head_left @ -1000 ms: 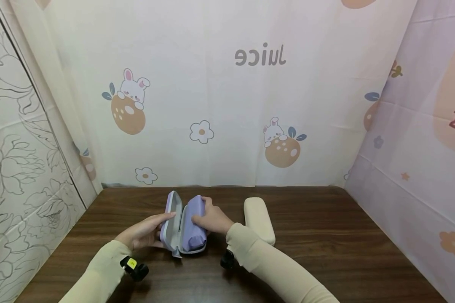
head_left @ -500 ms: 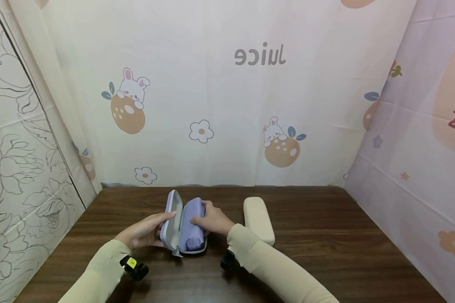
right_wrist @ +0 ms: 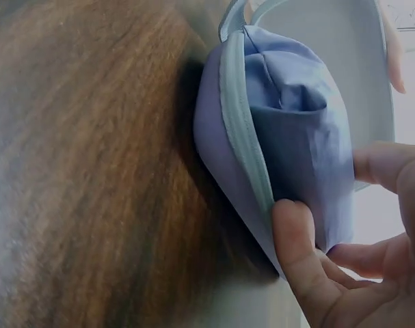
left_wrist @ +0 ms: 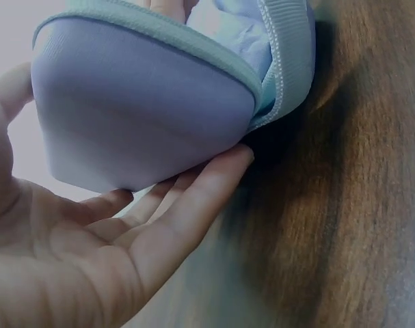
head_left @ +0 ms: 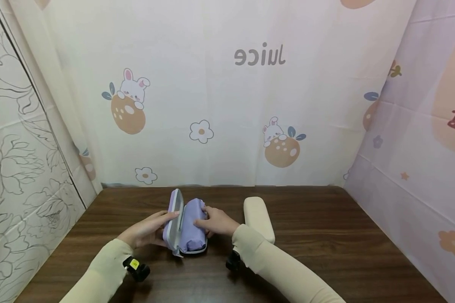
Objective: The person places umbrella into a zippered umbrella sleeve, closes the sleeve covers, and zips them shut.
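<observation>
Here, grips the upraised lid (head_left: 175,232) of the open purple case (head_left: 194,252) with the left hand (head_left: 148,229), with thumb over the rim and fingers behind. Next, has a purple bundle (head_left: 191,225) lying in the case's lower half on the wooden table (head_left: 318,235); clasps that bundle from its right side with the right hand (head_left: 218,221). Farther right, shows a cream case (head_left: 258,219) partly behind the right sleeve (head_left: 280,265).
</observation>
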The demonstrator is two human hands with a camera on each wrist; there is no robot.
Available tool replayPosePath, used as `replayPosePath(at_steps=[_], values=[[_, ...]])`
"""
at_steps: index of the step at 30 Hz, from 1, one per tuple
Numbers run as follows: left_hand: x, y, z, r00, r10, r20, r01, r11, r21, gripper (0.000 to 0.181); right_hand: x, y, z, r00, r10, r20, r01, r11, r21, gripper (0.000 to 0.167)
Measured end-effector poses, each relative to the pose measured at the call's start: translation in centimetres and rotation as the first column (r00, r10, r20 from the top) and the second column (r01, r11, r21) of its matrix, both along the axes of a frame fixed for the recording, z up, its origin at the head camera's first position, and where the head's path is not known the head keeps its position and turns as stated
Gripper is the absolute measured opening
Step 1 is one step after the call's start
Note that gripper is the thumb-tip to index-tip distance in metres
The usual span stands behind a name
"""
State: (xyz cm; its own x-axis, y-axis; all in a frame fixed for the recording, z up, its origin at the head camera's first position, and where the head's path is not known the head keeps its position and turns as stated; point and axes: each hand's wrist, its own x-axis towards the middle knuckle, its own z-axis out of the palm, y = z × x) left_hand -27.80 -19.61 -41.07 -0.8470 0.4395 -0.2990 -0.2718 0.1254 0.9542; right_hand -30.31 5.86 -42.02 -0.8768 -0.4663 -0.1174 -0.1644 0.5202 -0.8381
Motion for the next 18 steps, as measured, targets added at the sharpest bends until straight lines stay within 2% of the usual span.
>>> replayPosePath(at_steps=[5,11,15,18], values=[[0.1,0.3,0.2,0.999,0.029,-0.017,-0.030,0.999,-0.043,0.076,0.0,0.2,-0.2,0.997,0.044,-0.064,-0.045,0.999,-0.025,0.064],[0.3,0.9,0.2,0.998,0.043,-0.045,-0.046,0.995,-0.087,0.081,0.2,0.3,-0.3,0.999,-0.018,-0.026,0.016,0.998,-0.067,0.072],[0.5,1.8,0.4,0.995,0.043,-0.086,-0.056,0.987,-0.153,0.089,0.3,0.5,-0.2,0.998,-0.058,-0.016,0.057,0.997,-0.050,0.055],[0.7,2.5,0.7,0.991,0.046,-0.127,-0.072,0.975,-0.211,0.092,0.4,0.8,0.0,0.999,-0.052,-0.002,0.052,0.999,-0.017,0.038]])
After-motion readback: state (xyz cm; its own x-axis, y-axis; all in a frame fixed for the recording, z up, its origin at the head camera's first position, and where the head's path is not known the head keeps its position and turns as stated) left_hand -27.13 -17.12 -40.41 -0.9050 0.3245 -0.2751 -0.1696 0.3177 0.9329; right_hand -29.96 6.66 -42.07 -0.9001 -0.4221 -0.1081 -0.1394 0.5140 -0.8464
